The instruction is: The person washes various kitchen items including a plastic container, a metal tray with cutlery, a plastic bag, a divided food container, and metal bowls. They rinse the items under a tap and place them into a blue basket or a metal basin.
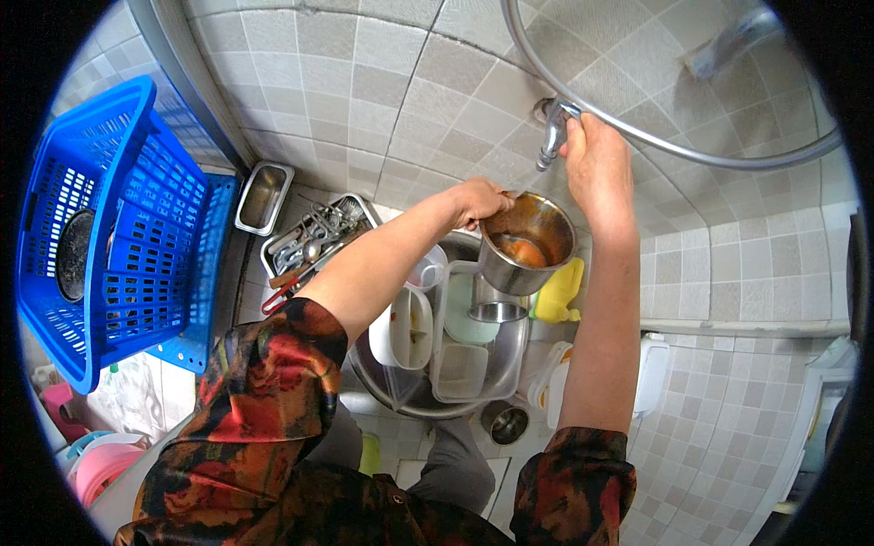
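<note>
My left hand [481, 203] grips the rim of a round steel pot [522, 276], its inside stained orange with some reddish-orange matter at the bottom. My right hand [593, 147] is closed around the handle of a chrome wall tap [552, 140], whose spout sits just above and right of the pot. Whether water runs from it cannot be seen. Beneath the pot, a large steel basin [427, 409] holds a clear plastic tub [505, 382], a white divided container [396, 334] and a steel cup [498, 310]. Beside it lies a yellow plastic bottle [561, 290].
A blue perforated basket [147, 252] stands at the left. Near the wall are an empty steel tray [263, 198] and a tray of cutlery [317, 242]. A steel cup [505, 422] sits by the basin, and a grey hose [655, 145] arcs across the upper right.
</note>
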A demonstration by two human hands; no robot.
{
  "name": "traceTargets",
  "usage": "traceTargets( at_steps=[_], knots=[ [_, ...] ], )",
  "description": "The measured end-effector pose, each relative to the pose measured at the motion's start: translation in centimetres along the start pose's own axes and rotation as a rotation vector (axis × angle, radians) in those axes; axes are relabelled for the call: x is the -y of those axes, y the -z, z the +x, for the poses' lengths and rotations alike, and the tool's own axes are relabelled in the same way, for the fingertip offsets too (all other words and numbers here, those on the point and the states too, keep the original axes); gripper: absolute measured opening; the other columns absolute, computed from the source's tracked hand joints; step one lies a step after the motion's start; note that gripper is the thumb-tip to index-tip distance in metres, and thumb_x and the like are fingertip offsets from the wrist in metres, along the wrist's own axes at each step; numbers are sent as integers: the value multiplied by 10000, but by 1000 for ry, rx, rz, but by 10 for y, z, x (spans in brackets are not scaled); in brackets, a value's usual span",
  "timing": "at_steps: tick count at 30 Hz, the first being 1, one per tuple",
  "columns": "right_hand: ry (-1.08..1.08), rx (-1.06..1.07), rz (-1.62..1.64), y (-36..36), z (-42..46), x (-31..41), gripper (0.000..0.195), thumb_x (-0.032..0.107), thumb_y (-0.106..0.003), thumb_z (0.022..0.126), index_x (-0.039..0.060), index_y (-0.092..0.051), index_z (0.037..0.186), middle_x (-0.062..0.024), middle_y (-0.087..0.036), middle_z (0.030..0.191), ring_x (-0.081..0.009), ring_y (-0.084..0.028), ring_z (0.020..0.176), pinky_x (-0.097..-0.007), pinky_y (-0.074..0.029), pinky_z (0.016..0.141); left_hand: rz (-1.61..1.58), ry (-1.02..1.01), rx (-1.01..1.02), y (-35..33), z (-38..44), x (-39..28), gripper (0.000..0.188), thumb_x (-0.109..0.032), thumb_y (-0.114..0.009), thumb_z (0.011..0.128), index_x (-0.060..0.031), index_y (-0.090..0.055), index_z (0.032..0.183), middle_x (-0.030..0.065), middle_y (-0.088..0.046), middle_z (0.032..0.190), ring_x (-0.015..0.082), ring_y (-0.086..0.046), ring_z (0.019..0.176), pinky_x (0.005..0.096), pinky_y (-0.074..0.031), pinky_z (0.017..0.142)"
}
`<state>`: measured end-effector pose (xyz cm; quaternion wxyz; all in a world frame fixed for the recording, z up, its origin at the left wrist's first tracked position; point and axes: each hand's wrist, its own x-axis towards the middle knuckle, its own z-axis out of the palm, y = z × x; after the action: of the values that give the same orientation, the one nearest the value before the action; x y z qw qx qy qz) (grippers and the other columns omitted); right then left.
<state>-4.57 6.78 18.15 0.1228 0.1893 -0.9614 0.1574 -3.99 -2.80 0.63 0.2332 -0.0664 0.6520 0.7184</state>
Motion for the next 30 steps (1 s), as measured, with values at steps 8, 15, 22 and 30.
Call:
traceTargets(
  at_steps=[8, 15, 22, 30],
  knots=[
    [-12, 8, 6, 0, 0, -2, 271, 232, -467, 899, -12, -536, 804, -256, -576, 796, -447, -540, 807, -496, -425, 682, 85, 55, -43, 4, 3, -8, 172, -16, -499, 673, -28, -642, 768, 47, -518, 536, 131, -438, 355, 269, -319, 279],
    [-6, 2, 6, -2, 2, 0, 272, 236, -468, 899, -9, -539, 806, -251, -578, 792, -444, -544, 803, -497, -425, 681, 210, 104, -141, 19, 16, 14, 118, -76, -558, 683, 1, -633, 733, 55, -498, 519, 149, -445, 362, 280, -351, 286],
    [10, -31, 68, -5, 0, -3, 274, 230, -467, 900, -16, -542, 809, -254, -575, 789, -439, -542, 797, -489, -424, 674, 780, 120, 21, 32, 11, 13, 156, -106, -616, 710, 19, -632, 619, 115, -588, 548, 189, -583, 456, 312, -474, 393],
    [47, -34, 76, -5, 1, -10, 282, 225, -458, 903, -26, -537, 803, -256, -568, 770, -447, -535, 782, -484, -417, 669, 830, 341, 106, 27, 10, 72, 176, -2, -573, 759, 0, -620, 590, 136, -633, 601, 207, -649, 548, 327, -530, 475]
  ],
)
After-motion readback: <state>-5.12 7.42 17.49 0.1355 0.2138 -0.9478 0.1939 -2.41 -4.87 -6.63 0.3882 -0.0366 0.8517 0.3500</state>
